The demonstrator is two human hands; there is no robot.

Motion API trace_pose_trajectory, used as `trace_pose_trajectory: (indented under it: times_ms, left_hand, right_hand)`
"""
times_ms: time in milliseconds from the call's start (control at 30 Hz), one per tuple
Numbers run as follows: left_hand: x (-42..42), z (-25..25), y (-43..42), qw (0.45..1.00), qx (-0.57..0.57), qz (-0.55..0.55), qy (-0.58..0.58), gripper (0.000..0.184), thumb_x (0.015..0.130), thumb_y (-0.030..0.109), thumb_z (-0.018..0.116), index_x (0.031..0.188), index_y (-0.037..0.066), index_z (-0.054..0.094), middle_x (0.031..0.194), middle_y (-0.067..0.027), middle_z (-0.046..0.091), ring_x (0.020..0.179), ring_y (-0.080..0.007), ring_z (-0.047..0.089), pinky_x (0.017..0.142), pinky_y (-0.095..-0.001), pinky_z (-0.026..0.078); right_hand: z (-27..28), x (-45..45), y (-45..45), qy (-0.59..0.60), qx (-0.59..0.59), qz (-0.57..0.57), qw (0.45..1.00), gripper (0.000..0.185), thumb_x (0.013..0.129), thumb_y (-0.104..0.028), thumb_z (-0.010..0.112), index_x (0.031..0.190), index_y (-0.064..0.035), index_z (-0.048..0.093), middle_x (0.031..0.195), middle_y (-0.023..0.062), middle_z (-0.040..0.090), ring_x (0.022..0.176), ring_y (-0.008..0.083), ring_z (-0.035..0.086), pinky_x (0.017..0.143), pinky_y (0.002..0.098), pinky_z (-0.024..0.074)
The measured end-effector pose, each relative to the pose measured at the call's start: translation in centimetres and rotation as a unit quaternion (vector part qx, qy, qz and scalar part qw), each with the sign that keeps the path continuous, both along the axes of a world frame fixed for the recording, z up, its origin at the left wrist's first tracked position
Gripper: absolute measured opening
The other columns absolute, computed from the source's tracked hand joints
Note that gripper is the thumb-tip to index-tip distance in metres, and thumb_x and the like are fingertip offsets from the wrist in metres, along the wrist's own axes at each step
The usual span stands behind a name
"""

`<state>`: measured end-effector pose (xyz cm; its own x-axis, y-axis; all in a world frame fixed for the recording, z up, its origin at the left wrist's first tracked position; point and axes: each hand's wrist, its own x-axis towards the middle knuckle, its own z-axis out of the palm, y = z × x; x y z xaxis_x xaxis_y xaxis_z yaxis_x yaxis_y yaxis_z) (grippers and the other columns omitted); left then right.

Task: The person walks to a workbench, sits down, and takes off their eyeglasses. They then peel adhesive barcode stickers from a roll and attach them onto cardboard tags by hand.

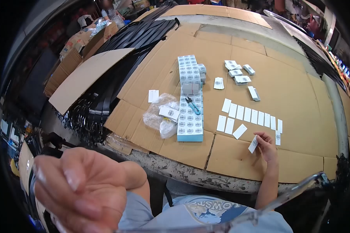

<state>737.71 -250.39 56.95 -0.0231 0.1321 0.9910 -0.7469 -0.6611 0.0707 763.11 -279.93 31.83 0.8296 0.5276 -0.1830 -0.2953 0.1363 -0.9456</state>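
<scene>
My left hand (81, 186) is raised close to the camera at the lower left, its fingers curled together; whatever they may hold cannot be made out. Over the cardboard at the right, my right hand (266, 147) pinches a white tag with a printed label (253, 144). Blank white tags (247, 114) lie in a row beyond it, and a loose tag (240, 131) lies tilted to its left. One labelled tag (277, 138) is just right of my right hand. A long strip of printed labels (190, 126) bears teal snips (193, 105) and a grey block (191, 88).
Piles of labelled tags (235, 72) lie at the back right of the cardboard-covered table (151, 132). A clear plastic bag (153, 116) with tags sits left of the strip. Black straps (132, 37) and a cardboard flap (89, 77) are at the left. A person (109, 12) is far behind.
</scene>
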Motion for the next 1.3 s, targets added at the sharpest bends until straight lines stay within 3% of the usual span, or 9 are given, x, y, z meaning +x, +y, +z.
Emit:
trace_pose_trajectory:
  times_ms: [233,300,667,767,833,933,967,1067,1300]
  left_hand:
    - [-0.2,1.8,0.5,0.96,0.151,0.191,-0.141,0.03,0.084,0.033,0.06,0.113,0.038,0.059,0.103,0.019,0.061,0.099,0.0052,0.052,0.096,-0.0217,0.043]
    - [1.7,1.8,-1.0,0.952,0.157,-0.18,-0.191,0.031,0.082,0.028,0.062,0.11,0.041,0.061,0.097,0.0182,0.064,0.094,0.0053,0.054,0.1,-0.0212,0.041]
    - [5.5,-0.2,-3.8,0.885,0.001,-0.459,-0.076,0.023,0.077,0.025,0.066,0.099,0.035,0.068,0.098,0.0141,0.066,0.1,0.0001,0.054,0.102,-0.0215,0.038]
    - [6.8,0.1,-3.2,0.917,-0.065,-0.063,-0.388,0.023,0.077,0.023,0.066,0.098,0.033,0.069,0.099,0.0134,0.066,0.105,-0.0013,0.052,0.103,-0.0212,0.036]
    - [5.4,-1.5,-3.9,0.879,0.04,-0.474,0.017,0.021,0.08,0.02,0.065,0.098,0.03,0.069,0.1,0.0126,0.066,0.108,-0.0021,0.05,0.102,-0.0211,0.036]
    - [6.0,-4.8,-5.4,0.765,-0.278,-0.572,-0.106,0.022,0.081,0.033,0.068,0.099,0.021,0.067,0.113,-0.0077,0.058,0.115,-0.0203,0.048,0.106,-0.0385,0.032]
    - [7.2,-6.6,-4.3,0.904,-0.28,-0.321,-0.038,0.034,0.087,0.036,0.06,0.112,0.014,0.06,0.12,-0.012,0.054,0.12,-0.0232,0.045,0.109,-0.0389,0.029]
    - [13.2,-12.8,-4.7,0.834,-0.275,-0.33,0.348,0.037,0.095,0.031,0.047,0.112,-0.001,0.055,0.108,-0.0135,0.06,0.105,-0.0211,0.056,0.101,-0.0365,0.038]
    - [19.9,-25.2,-9.9,0.44,-0.386,-0.449,0.676,0.031,0.093,0.021,0.054,0.111,-0.004,0.057,0.103,-0.0143,0.063,0.096,-0.021,0.063,0.086,-0.0317,0.051]
  right_hand:
    - [-0.2,0.1,-0.3,-0.011,-0.03,-0.004,0.999,0.019,0.089,-0.009,0.058,0.106,-0.0005,0.061,0.082,-0.0002,0.06,0.072,0.0057,0.056,0.067,0.0194,0.0458]
    - [-0.4,0.4,-0.3,-0.013,-0.033,-0.005,0.999,0.021,0.089,-0.01,0.057,0.108,0.0004,0.06,0.082,-0.0002,0.059,0.073,0.0056,0.056,0.067,0.0199,0.0461]
    - [-1.4,1.4,-0.3,-0.031,0.043,-0.148,0.988,0.019,0.084,-0.007,0.065,0.102,0.0002,0.064,0.081,0.0016,0.063,0.062,0.0048,0.052,0.055,0.0171,0.0407]
    - [-1.0,1.0,0.2,-0.036,0.053,-0.16,0.985,0.018,0.083,-0.007,0.065,0.1,0.0001,0.065,0.08,0.001,0.063,0.059,0.0039,0.05,0.053,0.0163,0.0396]
    - [-0.9,0.8,0.4,-0.037,0.051,-0.172,0.983,0.018,0.084,-0.006,0.064,0.101,0.0004,0.065,0.079,0.0008,0.062,0.059,0.0043,0.05,0.053,0.0166,0.0404]
    - [-0.6,0.6,0.7,-0.102,0.032,-0.184,0.977,0.018,0.086,-0.004,0.06,0.103,0.0002,0.066,0.079,0.0011,0.063,0.061,0.0048,0.05,0.056,0.017,0.0425]
    - [-0.5,0.7,0.8,-0.103,0.032,-0.196,0.975,0.018,0.086,-0.004,0.06,0.103,0.0002,0.066,0.079,0.0011,0.063,0.061,0.0048,0.05,0.056,0.017,0.0425]
    - [0.2,0.5,0.9,-0.158,-0.003,-0.218,0.963,0.019,0.086,-0.003,0.059,0.103,-0.0003,0.067,0.08,0.0017,0.064,0.063,0.0046,0.051,0.058,0.018,0.044]
    - [0.0,0.8,0.9,-0.129,0.06,-0.18,0.973,0.017,0.086,-0.005,0.059,0.101,-0.0009,0.067,0.083,0.0027,0.065,0.068,0.0056,0.053,0.063,0.0188,0.0447]
